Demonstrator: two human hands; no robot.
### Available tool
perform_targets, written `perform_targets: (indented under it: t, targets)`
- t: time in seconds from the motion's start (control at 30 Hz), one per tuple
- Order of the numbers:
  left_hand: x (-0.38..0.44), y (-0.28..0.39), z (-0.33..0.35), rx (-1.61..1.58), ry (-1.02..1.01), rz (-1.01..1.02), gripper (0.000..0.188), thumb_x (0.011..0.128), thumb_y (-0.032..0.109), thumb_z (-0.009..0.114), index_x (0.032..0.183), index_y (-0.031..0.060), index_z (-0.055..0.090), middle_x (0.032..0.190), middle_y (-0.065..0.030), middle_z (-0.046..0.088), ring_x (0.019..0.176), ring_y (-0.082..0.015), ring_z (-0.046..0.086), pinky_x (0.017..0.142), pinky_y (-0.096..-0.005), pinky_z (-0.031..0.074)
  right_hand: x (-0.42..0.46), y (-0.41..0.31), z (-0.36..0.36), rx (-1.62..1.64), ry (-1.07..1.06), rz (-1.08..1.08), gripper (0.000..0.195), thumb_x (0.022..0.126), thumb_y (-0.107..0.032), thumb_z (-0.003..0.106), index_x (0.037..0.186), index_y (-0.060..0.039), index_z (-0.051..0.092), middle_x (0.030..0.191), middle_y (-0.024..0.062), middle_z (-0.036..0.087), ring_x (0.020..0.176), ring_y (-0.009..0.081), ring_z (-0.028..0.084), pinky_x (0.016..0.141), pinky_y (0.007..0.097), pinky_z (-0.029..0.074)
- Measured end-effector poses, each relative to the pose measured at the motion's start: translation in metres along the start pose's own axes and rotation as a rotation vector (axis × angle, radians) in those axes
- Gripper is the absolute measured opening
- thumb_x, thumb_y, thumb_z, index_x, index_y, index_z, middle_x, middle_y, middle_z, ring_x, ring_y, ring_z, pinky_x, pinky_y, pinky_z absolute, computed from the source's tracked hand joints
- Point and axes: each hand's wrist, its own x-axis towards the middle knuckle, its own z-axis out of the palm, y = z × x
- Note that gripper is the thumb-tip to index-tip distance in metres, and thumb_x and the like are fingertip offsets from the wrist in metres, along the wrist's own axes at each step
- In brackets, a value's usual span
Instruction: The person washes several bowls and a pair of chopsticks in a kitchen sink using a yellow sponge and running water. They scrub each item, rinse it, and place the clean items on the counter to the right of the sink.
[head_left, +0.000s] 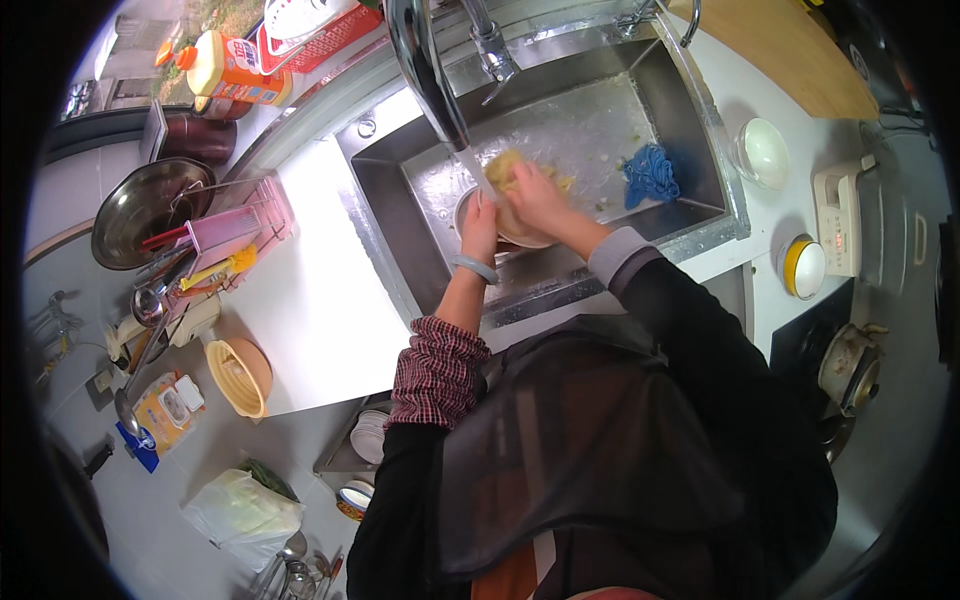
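Note:
My left hand (480, 225), with a grey band at its wrist, grips the near rim of a pale round bowl (463, 207) inside the stainless-steel sink (592, 112). Bunched in my right hand (538, 199) is a yellow scrubbing cloth (504, 163), blurred at its edges; its exact kind is unclear. The right hand is over the bowl's right side. Water streams from the chrome faucet (442, 112) between my hands, and both hands hide much of the bowl. A crumpled blue cloth (649, 176) lies at the sink's right end.
Left of the sink stand a pink dish rack (259, 217) with utensils, a metal basin (150, 214) and a tan plastic basket (240, 375). To the right are a white bowl (763, 154), a yellow-banded bowl (804, 268) and a pot (847, 367). A second tap (495, 56) overhangs the sink.

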Motion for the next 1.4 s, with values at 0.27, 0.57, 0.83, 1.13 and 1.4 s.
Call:
perform_targets:
  t: [0.27,0.57,0.83,1.13,1.4]
  targets:
    - [0.027,-0.009,-0.03,0.057,0.192,0.203,0.033,0.093,0.013,0.039,0.125,0.0071,0.044,0.108,-0.0138,0.055,0.095,-0.0263,0.059,0.078,-0.0388,0.053,-0.02,-0.036,-0.018,0.224,-0.364,-0.003,0.028,0.082,-0.016,0.056,0.106,-0.0026,0.057,0.094,0.0188,0.059,0.092,0.0323,0.059,0.081,0.0384,0.045]
    - [0.003,-0.024,-0.022,-0.972,-0.121,-0.421,0.036,0.088,0.002,0.046,0.123,-0.0046,0.047,0.118,-0.0217,0.054,0.108,-0.0318,0.056,0.085,-0.0433,0.054,-0.048,-0.059,-0.028,-0.1,0.356,-0.53,0.027,0.075,-0.017,0.066,0.102,-0.0148,0.066,0.09,0.008,0.048,0.078,0.0294,0.05,0.07,0.0398,0.043]
    - [-0.014,-0.014,-0.041,-0.864,-0.5,-0.461,0.051,0.076,-0.001,0.051,0.126,-0.0052,0.044,0.115,-0.0201,0.056,0.1,-0.0317,0.058,0.07,-0.0335,0.053,0.023,-0.024,-0.047,0.887,0.062,0.091,0.027,0.091,-0.027,0.05,0.098,-0.0054,0.065,0.096,0.0114,0.062,0.084,0.021,0.057,0.075,0.0333,0.047]
    - [-0.016,0.041,-0.029,-0.422,-0.394,-0.393,0.054,0.072,-0.004,0.051,0.126,-0.0073,0.044,0.117,-0.0208,0.056,0.104,-0.0318,0.059,0.091,-0.0401,0.05,0.007,-0.016,-0.05,0.498,0.059,-0.117,0.029,0.084,-0.015,0.062,0.113,-0.011,0.062,0.113,0.0128,0.058,0.114,0.0262,0.051,0.101,0.0389,0.037]
    - [0.001,0.047,-0.033,-0.412,-0.176,-0.231,0.044,0.096,0.037,0.048,0.116,-0.0023,0.054,0.113,-0.0142,0.059,0.099,-0.0236,0.06,0.085,-0.0352,0.05,-0.026,-0.015,-0.1,0.007,-0.292,-0.54,0.021,0.068,-0.002,0.068,0.087,-0.0084,0.063,0.096,0.0025,0.062,0.114,0.0259,0.051,0.104,0.0428,0.032]
